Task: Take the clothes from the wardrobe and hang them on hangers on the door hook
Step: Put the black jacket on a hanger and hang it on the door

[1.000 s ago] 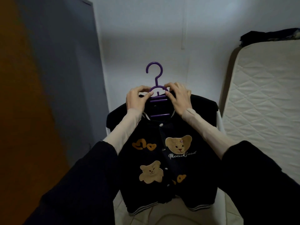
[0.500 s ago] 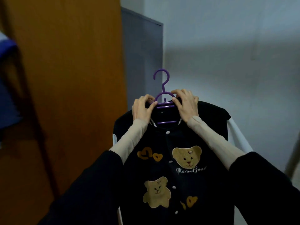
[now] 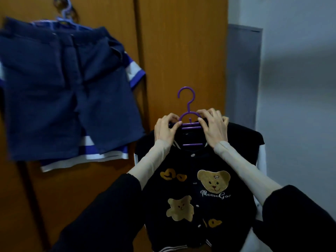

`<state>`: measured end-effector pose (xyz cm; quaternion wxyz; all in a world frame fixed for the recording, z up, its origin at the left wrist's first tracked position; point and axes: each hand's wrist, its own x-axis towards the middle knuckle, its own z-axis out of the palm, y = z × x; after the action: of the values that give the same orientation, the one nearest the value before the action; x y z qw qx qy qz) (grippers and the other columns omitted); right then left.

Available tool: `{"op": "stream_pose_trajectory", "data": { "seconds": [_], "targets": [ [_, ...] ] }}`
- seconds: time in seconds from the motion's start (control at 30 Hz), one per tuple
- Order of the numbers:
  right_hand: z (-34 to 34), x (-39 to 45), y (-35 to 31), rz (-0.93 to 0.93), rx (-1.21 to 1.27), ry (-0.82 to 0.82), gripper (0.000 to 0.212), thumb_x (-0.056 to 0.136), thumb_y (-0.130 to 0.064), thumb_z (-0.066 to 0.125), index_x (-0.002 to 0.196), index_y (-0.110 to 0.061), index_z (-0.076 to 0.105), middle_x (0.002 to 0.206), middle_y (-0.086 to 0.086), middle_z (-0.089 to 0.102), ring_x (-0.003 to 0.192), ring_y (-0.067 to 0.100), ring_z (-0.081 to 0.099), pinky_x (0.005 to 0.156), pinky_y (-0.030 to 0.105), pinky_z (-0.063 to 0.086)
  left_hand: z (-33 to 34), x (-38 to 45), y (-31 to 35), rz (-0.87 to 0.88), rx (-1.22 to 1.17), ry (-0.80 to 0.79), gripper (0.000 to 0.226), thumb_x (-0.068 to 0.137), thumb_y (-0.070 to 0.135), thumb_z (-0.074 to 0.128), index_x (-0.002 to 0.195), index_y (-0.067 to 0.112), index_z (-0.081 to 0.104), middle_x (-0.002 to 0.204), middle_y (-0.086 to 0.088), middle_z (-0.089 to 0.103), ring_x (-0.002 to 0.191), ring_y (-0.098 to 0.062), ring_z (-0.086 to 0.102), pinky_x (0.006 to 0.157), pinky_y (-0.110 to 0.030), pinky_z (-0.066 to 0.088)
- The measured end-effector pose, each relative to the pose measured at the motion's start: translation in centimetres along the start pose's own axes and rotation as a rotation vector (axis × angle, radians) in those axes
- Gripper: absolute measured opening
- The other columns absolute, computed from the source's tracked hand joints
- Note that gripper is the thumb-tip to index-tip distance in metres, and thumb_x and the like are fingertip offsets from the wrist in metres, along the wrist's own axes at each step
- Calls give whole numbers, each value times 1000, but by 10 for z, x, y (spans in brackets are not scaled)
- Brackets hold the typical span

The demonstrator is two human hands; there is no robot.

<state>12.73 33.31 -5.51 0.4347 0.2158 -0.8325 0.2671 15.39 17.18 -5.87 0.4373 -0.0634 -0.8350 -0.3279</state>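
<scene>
A black jacket (image 3: 198, 200) with tan bear and heart patches hangs on a purple hanger (image 3: 189, 110), held up in front of me. My left hand (image 3: 166, 129) grips the hanger's left shoulder at the collar. My right hand (image 3: 213, 127) grips its right shoulder. The purple hook points up, free in the air, to the right of and below the door hook (image 3: 63, 6). On that hook, at top left of the wooden door (image 3: 181, 51), a blue hanger (image 3: 70, 22) carries navy shorts (image 3: 63, 91) over a blue-and-white garment (image 3: 107, 155).
A grey panel (image 3: 242, 77) stands right of the wooden door, against a pale wall (image 3: 300, 88). My dark sleeves fill the lower corners of the view.
My view has swung left from the wall and mattress to the wooden door. The hung shorts and door hook have come into sight. Both hands keep the same grip on the hanger.
</scene>
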Motion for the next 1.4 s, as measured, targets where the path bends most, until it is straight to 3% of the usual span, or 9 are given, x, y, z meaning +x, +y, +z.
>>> {"op": "stream_pose_trajectory", "data": {
  "seconds": [0.33,0.63,0.8,1.03,1.2,1.4],
  "targets": [
    [63,24,-126,-76,165,13,25,96,-27,42,117,-27,55,107,2,53,105,21,46,86,36,26,-124,10,-69,-46,112,154,6,84,30,62,86,24,62,83,7,59,85,-11,48,75,-26,37],
    [93,66,-216,-168,283,107,26,95,-26,43,118,-26,56,107,1,56,105,20,47,86,36,26,-208,38,-90,-80,194,320,6,83,28,63,84,23,63,82,6,60,85,-13,51,82,-35,43],
    [99,114,-258,-225,349,200,26,95,-26,42,116,-23,57,104,1,62,106,23,48,88,38,26,-249,78,-87,-28,322,418,11,86,27,59,91,19,64,87,2,61,93,-18,53,82,-33,37],
    [100,195,-305,-250,407,266,25,95,-27,43,115,-25,58,108,1,56,109,20,46,91,38,26,-293,150,-83,6,414,517,14,88,30,57,95,20,64,92,1,61,100,-20,51,87,-37,38],
    [107,246,-335,-278,468,307,27,95,-26,44,116,-26,60,109,0,56,109,18,45,92,36,25,-317,199,-92,44,424,651,14,87,29,59,92,19,67,93,-1,66,98,-21,54,87,-37,41],
    [110,307,-359,-250,545,348,24,95,-24,47,113,-26,62,108,-1,58,109,16,46,92,35,26,-344,265,-94,105,447,701,15,84,33,62,90,23,72,93,1,70,94,-21,60,86,-42,48]
  ]
}}
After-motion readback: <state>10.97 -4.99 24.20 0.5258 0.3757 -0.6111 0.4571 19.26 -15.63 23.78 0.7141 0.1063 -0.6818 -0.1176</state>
